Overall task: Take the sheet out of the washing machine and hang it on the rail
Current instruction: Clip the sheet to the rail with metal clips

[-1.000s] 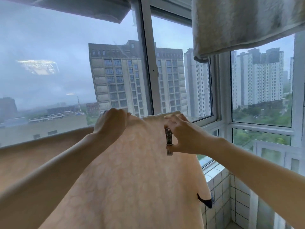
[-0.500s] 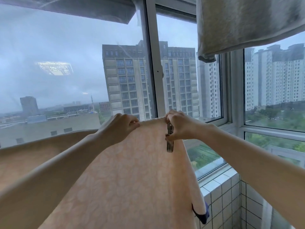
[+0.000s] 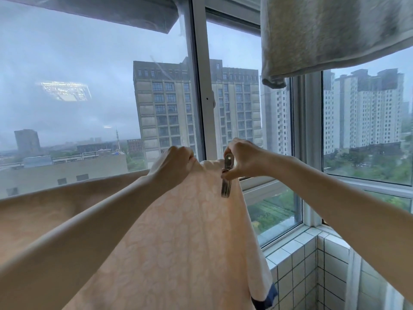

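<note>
Two bare hands work at the top fold of a pale peach cotton sheet with a faint floral print [image 3: 169,242], which is draped over a line that the fabric hides, in front of a tall white-framed window [image 3: 201,86]. The left hand [image 3: 174,163] is curled closed, bunching the sheet's upper edge in its fist. Just to its right, the right hand [image 3: 242,159] pinches a small silver metal clothes clip [image 3: 226,175] between thumb and fingers; the clip stands nearly upright against the sheet's top edge, its lower end lying on the fabric. Whether its teeth already bite the cloth cannot be told. The sheet falls toward the camera, with a dark blue trimmed corner [image 3: 266,297] low on the right, near a white tiled ledge [image 3: 297,253]. Another grey-beige cloth [image 3: 324,32] hangs overhead at upper right.
</note>
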Action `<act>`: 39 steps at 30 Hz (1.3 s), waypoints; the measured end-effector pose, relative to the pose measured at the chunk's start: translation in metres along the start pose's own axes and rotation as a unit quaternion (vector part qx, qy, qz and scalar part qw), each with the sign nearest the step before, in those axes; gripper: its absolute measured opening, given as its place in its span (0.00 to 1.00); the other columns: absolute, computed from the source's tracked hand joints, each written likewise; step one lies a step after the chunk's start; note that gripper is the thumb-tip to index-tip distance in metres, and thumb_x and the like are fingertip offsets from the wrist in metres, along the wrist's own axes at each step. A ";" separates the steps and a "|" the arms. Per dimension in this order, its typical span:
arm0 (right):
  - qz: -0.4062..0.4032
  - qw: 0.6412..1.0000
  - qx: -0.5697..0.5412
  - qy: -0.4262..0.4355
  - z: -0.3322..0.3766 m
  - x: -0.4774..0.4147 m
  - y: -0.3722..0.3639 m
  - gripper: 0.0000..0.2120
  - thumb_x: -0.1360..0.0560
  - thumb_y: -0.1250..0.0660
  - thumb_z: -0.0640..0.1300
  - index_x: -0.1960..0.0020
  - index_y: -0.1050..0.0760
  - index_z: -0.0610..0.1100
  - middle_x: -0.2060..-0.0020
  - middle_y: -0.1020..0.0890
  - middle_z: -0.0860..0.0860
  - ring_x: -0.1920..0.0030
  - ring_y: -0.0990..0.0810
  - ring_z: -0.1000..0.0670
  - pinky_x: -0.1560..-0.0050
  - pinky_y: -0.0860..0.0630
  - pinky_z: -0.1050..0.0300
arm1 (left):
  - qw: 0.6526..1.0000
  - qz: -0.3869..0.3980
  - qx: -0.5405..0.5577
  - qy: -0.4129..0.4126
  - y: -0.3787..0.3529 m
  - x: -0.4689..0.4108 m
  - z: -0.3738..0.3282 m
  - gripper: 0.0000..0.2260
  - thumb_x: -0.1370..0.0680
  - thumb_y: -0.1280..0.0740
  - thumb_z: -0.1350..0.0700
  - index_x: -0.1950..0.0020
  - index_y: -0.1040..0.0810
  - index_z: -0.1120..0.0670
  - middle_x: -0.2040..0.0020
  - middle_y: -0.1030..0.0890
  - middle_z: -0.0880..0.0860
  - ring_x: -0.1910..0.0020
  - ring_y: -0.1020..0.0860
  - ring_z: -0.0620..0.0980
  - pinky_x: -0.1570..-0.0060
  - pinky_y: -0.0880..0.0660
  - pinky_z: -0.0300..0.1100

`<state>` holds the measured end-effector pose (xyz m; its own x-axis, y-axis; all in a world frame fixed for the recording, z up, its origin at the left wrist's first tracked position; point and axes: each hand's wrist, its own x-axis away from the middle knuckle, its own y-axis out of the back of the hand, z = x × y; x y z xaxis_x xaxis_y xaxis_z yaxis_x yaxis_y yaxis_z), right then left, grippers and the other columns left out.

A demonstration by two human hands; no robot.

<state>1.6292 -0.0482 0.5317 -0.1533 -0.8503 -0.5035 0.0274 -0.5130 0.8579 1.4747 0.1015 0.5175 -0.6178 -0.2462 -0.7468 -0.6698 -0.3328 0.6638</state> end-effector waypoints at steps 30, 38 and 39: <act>0.043 0.997 0.048 0.033 -0.028 0.028 -0.038 0.27 0.34 0.28 0.60 0.43 0.26 0.44 0.25 0.47 0.57 0.31 0.43 0.45 0.33 0.36 0.45 | 0.992 0.100 0.074 0.036 -0.052 -0.054 -0.037 0.16 0.21 0.36 0.55 0.68 0.25 0.59 0.70 0.26 0.51 0.71 0.28 0.49 0.64 0.28 0.47; 0.056 0.998 0.013 0.039 -0.002 0.009 -0.045 0.24 0.34 0.27 0.60 0.49 0.23 0.42 0.26 0.42 0.49 0.30 0.41 0.45 0.33 0.37 0.52 | 0.959 0.257 0.114 0.048 0.009 -0.024 0.012 0.14 0.21 0.37 0.53 0.60 0.19 0.59 0.65 0.20 0.51 0.69 0.25 0.51 0.65 0.28 0.45; 0.059 0.997 0.017 0.037 0.000 0.008 -0.045 0.23 0.34 0.27 0.59 0.51 0.24 0.41 0.26 0.42 0.49 0.31 0.41 0.45 0.34 0.36 0.53 | 0.957 0.269 0.103 0.045 0.021 -0.017 0.021 0.12 0.21 0.37 0.53 0.56 0.17 0.56 0.61 0.17 0.49 0.64 0.21 0.51 0.60 0.24 0.47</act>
<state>1.6272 -0.0319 0.4893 -0.0786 -0.9111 -0.4045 0.0068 -0.4063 0.9137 1.4625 0.1173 0.5453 -0.8645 -0.4110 -0.2894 -0.3376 0.0482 0.9400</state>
